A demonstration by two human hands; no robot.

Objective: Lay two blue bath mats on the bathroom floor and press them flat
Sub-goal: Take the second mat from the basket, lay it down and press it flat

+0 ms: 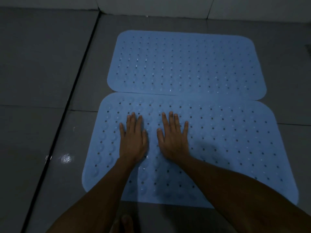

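Dim light, head view looking down on a grey tiled floor (50, 81). Two blue perforated bath mats laid out, long sides running left to right. Far mat (185, 64) lies toward the white wall (151, 5) at the far edge of the floor; near mat (227, 140) sits just this side of it, its far edge touching or slightly overlapping the far mat's near edge, cannot tell which. Both look flat from here; no lifted corners visible, though the near mat's near right corner is hidden behind a forearm. Left hand (133, 140) rests palm down on the left half of the near mat, fingers straight and close together, holding nothing. Right hand (173, 140) lies just beside it, also palm down, fingers straight and a little spread, holding nothing. Dark grout line (67, 105) runs along the floor left of both mats; small wet glint (66, 158) near it. Judgement: laying is done, pressing of the near mat is in hand. Right half of that mat looks untouched, so the next move likely calls for shifting both palms rightward and pressing down, then the seam.
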